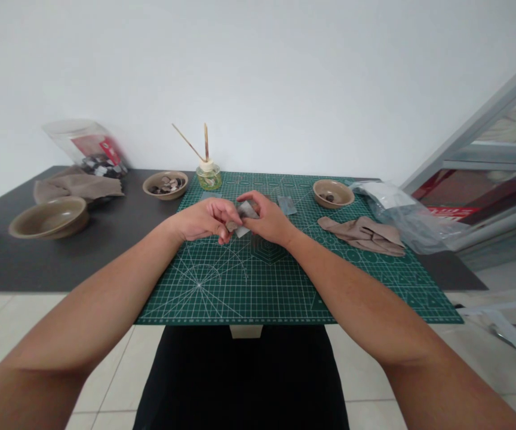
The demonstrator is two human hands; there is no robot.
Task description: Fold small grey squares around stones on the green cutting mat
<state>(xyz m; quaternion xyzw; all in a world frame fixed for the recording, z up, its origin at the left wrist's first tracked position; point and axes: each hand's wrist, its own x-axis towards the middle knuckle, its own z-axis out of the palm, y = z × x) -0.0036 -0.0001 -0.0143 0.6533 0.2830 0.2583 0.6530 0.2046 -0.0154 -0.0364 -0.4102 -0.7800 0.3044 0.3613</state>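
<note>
Over the green cutting mat [222, 298], my two hands meet near the middle. My left hand [206, 220] pinches a small brownish piece [231, 226] between thumb and fingers; its exact kind is too small to tell. A thin grey square sheet [245, 210], possibly sandpaper, is gripped by my right hand [267, 218], with its lower corner showing below the thumb. The sheet and the piece are close together, and the fingers partly hide where they meet. Another bluish-grey square [286, 205] lies flat on the mat just beyond my right hand.
Brown bowls with small dark pieces stand at left [165, 185] and right [334, 194]. A third bowl [49, 219] sits further left by a brown cloth [79, 185] and clear tub [94, 149]. A reed diffuser [208, 174], crumpled cloth [361, 234] and plastic bag [396, 209] lie around.
</note>
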